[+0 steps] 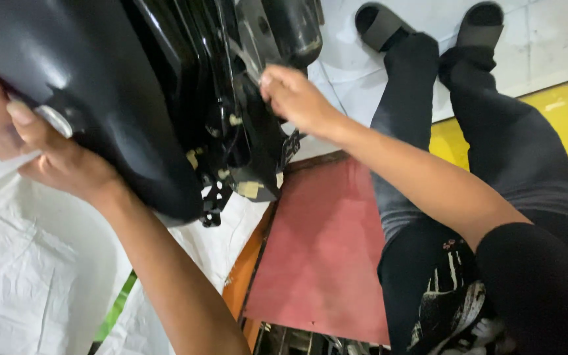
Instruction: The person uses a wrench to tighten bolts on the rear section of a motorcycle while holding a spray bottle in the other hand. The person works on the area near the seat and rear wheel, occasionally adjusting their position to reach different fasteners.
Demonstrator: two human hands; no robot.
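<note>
Black moulded part [133,85] cut off by top and left edges; left hand [41,148] fingertips hidden behind it; right hand [297,98] fingertips motion-blurred

Large moulded part [133,85]: glossy black outer shell; inner frame black with small cream-yellow clips.
Round fitting [54,120] on shell: silver-grey.
Board [323,256]: dull red face, orange-brown edge.
Sheeting [27,276]: white, faint woven texture; one green stripe.
Floor [560,39]: pale grey-white tiles; yellow painted band at right.
Trousers [494,144]: black fading to dark grey.
Sandals [379,26]: black with grey straps.
Shirt [455,309]: black, white print.
</note>
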